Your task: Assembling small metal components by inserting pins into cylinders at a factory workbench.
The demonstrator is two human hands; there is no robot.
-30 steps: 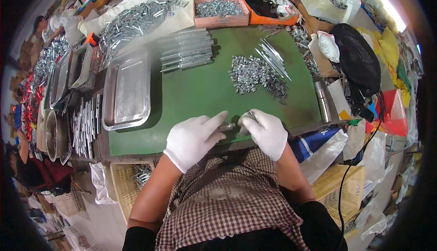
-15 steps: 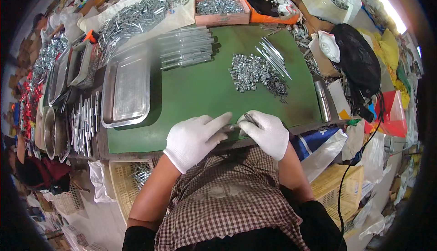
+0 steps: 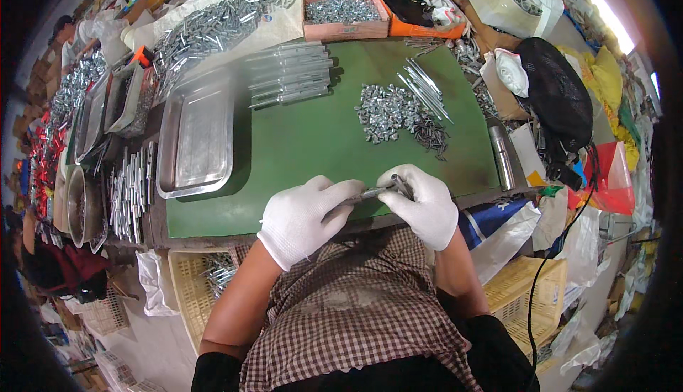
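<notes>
Both my hands wear white gloves and meet at the near edge of the green mat (image 3: 306, 143). My left hand (image 3: 306, 215) grips a short metal rod (image 3: 371, 193) that lies between the two hands. My right hand (image 3: 423, 203) pinches the rod's right end with thumb and fingers. A pile of small metal fittings (image 3: 388, 111) lies beyond on the mat, with thin metal pins (image 3: 427, 89) beside it and a row of finished rods (image 3: 288, 79) further left.
An empty steel tray (image 3: 196, 139) sits at the mat's left edge. More rods (image 3: 131, 189) lie left of it. A box of small parts (image 3: 341, 11) stands at the back. A metal cylinder (image 3: 501, 157) rests at the right edge, a black bag (image 3: 551, 89) beyond it.
</notes>
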